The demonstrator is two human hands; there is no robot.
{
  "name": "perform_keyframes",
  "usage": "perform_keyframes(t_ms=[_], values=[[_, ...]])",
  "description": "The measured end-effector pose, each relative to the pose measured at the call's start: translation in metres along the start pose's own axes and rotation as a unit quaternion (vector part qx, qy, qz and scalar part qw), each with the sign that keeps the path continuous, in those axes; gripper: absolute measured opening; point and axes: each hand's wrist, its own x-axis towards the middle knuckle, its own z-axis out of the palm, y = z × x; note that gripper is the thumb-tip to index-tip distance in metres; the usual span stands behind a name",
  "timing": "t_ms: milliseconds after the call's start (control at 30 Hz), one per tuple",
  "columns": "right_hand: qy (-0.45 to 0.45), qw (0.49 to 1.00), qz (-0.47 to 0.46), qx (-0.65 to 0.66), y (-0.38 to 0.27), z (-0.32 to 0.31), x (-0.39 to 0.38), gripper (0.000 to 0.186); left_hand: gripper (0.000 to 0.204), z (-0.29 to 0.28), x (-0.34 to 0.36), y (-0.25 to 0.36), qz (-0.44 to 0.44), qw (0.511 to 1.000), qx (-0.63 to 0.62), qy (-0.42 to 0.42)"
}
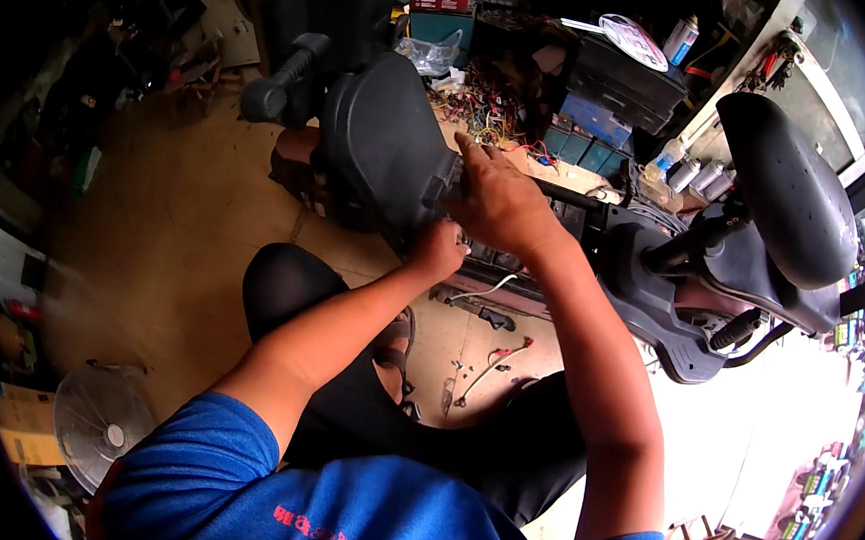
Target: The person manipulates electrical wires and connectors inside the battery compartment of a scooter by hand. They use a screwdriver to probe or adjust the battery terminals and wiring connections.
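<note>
Head view: left hand, fist closed, presses against the scooter's open body beside the black front panel; right hand lies spread, fingers on the panel's edge. Scooter stands on the workshop floor.

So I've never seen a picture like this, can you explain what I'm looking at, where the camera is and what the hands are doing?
The camera sits on a person's head and looks down, so you see their own blue sleeves and bare forearms coming in from the bottom. The wide lens bends the edges round.

Both hands work on a dark scooter-like vehicle body in a cluttered workshop. The right hand lies flat on the dark panel beside the seat. The left hand is curled just below it at the panel's edge; whether it grips anything is hidden.

To the right is a black seat. On the floor lie loose wires, and a small fan stands at lower left. Shelves behind hold boxes and spray cans.
</note>
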Motion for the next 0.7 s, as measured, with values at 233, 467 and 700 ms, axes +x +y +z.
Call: perform_keyframes(t_ms=[233, 467, 700], values=[[-0.019, 0.996, 0.024, -0.082, 0.003, -0.002, -0.005, 0.041, 0.02, -0.005, 0.0, 0.009, -0.031, 0.999, 0.028, -0.023], [-0.123, 0.988, 0.067, -0.06, -0.004, -0.004, -0.005, 0.044, 0.019, -0.006, -0.001, 0.013, -0.032, 0.999, 0.015, -0.01], [-0.063, 0.99, 0.016, -0.122, -0.014, -0.004, -0.003, 0.019, 0.018, 0.0, 0.001, 0.004, -0.031, 0.999, -0.001, -0.01]])
